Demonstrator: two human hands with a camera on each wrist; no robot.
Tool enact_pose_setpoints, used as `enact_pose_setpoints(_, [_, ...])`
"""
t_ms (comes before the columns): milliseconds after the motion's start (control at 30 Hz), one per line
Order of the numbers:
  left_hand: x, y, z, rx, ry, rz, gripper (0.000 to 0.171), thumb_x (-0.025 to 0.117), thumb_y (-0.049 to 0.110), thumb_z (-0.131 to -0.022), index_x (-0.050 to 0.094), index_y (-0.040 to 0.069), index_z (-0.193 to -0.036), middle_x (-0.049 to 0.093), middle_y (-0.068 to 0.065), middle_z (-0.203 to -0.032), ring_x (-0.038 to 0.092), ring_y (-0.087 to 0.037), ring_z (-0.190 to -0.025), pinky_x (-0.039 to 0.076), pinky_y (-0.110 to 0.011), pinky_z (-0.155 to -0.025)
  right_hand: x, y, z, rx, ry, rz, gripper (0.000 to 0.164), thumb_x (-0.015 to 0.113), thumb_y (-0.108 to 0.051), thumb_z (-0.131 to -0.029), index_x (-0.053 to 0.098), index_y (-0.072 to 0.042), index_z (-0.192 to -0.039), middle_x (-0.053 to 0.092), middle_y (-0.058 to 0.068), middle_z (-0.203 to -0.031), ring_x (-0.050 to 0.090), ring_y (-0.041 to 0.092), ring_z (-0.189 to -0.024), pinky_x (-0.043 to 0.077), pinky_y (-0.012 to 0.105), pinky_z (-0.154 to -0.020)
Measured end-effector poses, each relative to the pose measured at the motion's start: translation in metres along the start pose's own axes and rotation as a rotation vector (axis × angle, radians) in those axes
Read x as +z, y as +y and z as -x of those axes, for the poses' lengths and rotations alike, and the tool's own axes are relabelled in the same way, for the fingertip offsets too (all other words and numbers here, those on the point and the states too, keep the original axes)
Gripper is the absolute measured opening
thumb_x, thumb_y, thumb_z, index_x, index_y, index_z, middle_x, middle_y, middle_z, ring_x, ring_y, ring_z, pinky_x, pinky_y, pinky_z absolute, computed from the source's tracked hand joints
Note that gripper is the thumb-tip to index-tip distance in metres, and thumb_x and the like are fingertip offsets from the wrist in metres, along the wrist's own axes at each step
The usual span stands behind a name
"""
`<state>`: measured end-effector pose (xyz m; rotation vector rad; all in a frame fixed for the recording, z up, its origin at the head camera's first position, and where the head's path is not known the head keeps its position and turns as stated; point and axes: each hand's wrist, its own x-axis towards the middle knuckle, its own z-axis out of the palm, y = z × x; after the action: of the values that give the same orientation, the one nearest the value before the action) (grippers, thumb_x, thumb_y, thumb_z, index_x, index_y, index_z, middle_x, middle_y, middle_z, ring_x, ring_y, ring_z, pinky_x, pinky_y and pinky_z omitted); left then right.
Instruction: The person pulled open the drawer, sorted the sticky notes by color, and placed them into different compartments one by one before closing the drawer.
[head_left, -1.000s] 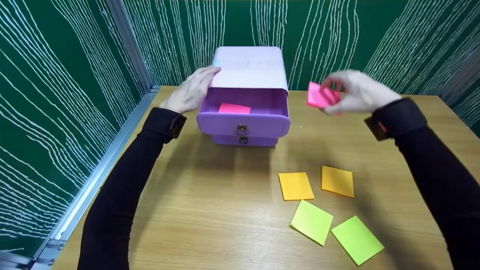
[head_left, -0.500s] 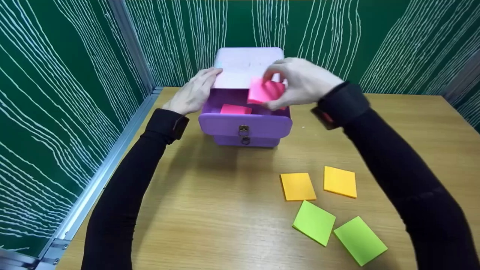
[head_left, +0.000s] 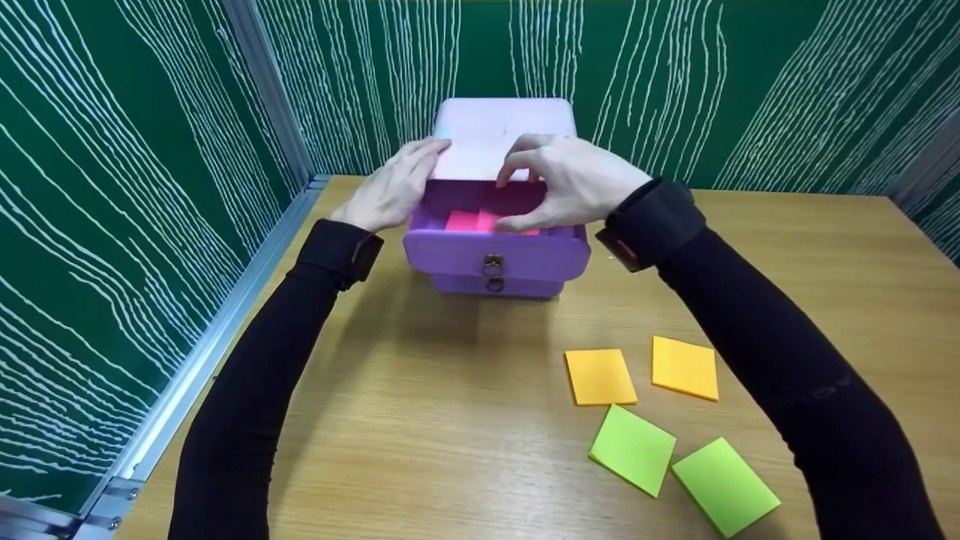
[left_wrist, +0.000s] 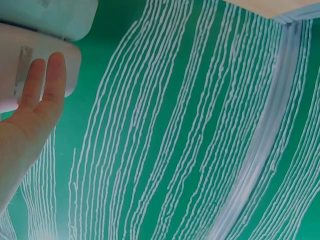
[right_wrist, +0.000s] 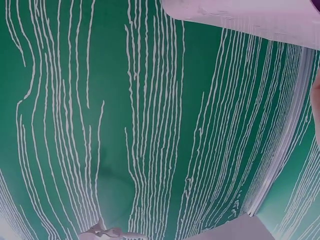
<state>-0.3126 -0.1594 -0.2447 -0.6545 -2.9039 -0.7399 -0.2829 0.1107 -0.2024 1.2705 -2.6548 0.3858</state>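
Observation:
A small lilac-topped chest (head_left: 495, 124) stands on the table with its purple upper drawer (head_left: 457, 255) pulled out. My left hand (head_left: 394, 187) rests against the chest's left side, fingertips at the top edge; in the left wrist view two straight fingers (left_wrist: 54, 75) lie along its wall. Over the drawer's right half is my right hand (head_left: 574, 180), thumb and fingers spread apart with a gap between them. Two pink sticky note pads lie inside: the left pad (head_left: 460, 220) and the right pad (head_left: 529, 230), partly hidden by my thumb.
Two orange sticky note pads, a left one (head_left: 600, 376) and a right one (head_left: 684, 367), lie on the table (head_left: 390, 420) at front right. Nearer are two green pads, one left (head_left: 633, 450) and one right (head_left: 726, 487). Green, white-streaked walls (head_left: 645, 75) enclose the table.
My right hand has carried a pink sticky note pad leftward over the open drawer, lowered it in and let it go. My left hand has stayed on the chest.

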Motion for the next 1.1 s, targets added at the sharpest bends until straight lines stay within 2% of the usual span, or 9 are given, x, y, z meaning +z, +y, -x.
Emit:
enact_pose_setpoints(267, [-0.002, -0.004, 0.000, 0.003, 0.000, 0.002, 0.058, 0.014, 0.042, -0.106, 0.028, 0.021, -0.159, 0.019, -0.005, -0.168, 0.017, -0.022, -0.156, 0.016, -0.042, -0.128, -0.007, 0.011, 0.024, 0.018, 0.054, 0.034, 0.063, 0.077, -0.057, -0.079, 0.066, -0.013, -0.123, 0.068, 0.009, -0.116, 0.062, 0.025, -0.094, 0.051, 0.037, -0.078])
enact_pose_setpoints(400, [-0.004, -0.006, 0.002, 0.031, 0.012, -0.006, 0.057, 0.016, 0.036, -0.106, 0.029, 0.017, -0.158, 0.021, -0.009, -0.167, 0.017, -0.024, -0.156, 0.015, -0.042, -0.129, -0.009, 0.021, 0.039, 0.033, 0.070, 0.035, 0.066, 0.078, -0.056, -0.078, 0.066, -0.012, -0.126, 0.068, 0.010, -0.115, 0.062, 0.026, -0.096, 0.053, 0.041, -0.082])
enact_pose_setpoints(533, [-0.006, -0.008, 0.003, 0.027, 0.010, -0.001, 0.057, 0.015, 0.037, -0.106, 0.028, 0.016, -0.158, 0.021, -0.009, -0.167, 0.017, -0.025, -0.156, 0.014, -0.043, -0.129, -0.010, 0.030, 0.056, 0.077, 0.059, 0.021, 0.069, 0.077, -0.055, -0.079, 0.062, -0.012, -0.132, 0.067, 0.011, -0.120, 0.062, 0.027, -0.101, 0.054, 0.046, -0.085])
enact_pose_setpoints(667, [-0.007, -0.008, 0.004, 0.014, 0.009, 0.012, 0.058, 0.014, 0.040, -0.106, 0.027, 0.019, -0.159, 0.019, -0.008, -0.167, 0.016, -0.025, -0.156, 0.015, -0.044, -0.129, -0.013, 0.041, 0.075, 0.142, 0.056, 0.009, 0.070, 0.077, -0.053, -0.081, 0.060, -0.013, -0.135, 0.065, 0.011, -0.125, 0.060, 0.026, -0.102, 0.052, 0.044, -0.083])
enact_pose_setpoints(867, [-0.008, -0.008, 0.005, 0.003, 0.012, 0.022, 0.058, 0.016, 0.040, -0.106, 0.026, 0.021, -0.159, 0.018, -0.007, -0.168, 0.016, -0.025, -0.156, 0.016, -0.046, -0.128, -0.009, 0.058, 0.100, 0.204, 0.027, -0.009, 0.065, 0.077, -0.050, -0.082, 0.062, -0.012, -0.132, 0.066, 0.009, -0.125, 0.059, 0.025, -0.102, 0.050, 0.038, -0.077])
enact_pose_setpoints(1000, [-0.006, -0.009, 0.004, 0.013, 0.011, 0.010, 0.058, 0.018, 0.039, -0.105, 0.026, 0.019, -0.159, 0.018, -0.009, -0.167, 0.016, -0.027, -0.156, 0.017, -0.048, -0.128, 0.000, 0.064, 0.110, 0.228, -0.023, -0.037, 0.063, 0.078, -0.052, -0.081, 0.064, -0.012, -0.128, 0.069, 0.006, -0.117, 0.060, 0.021, -0.100, 0.052, 0.038, -0.080])
enact_pose_setpoints(1100, [-0.004, -0.009, 0.004, 0.023, 0.010, 0.004, 0.058, 0.018, 0.038, -0.105, 0.025, 0.018, -0.159, 0.018, -0.010, -0.167, 0.016, -0.028, -0.156, 0.017, -0.048, -0.127, 0.007, 0.060, 0.112, 0.223, -0.081, -0.058, 0.057, 0.079, -0.056, -0.079, 0.067, -0.015, -0.117, 0.070, 0.000, -0.099, 0.061, 0.016, -0.088, 0.053, 0.033, -0.076])
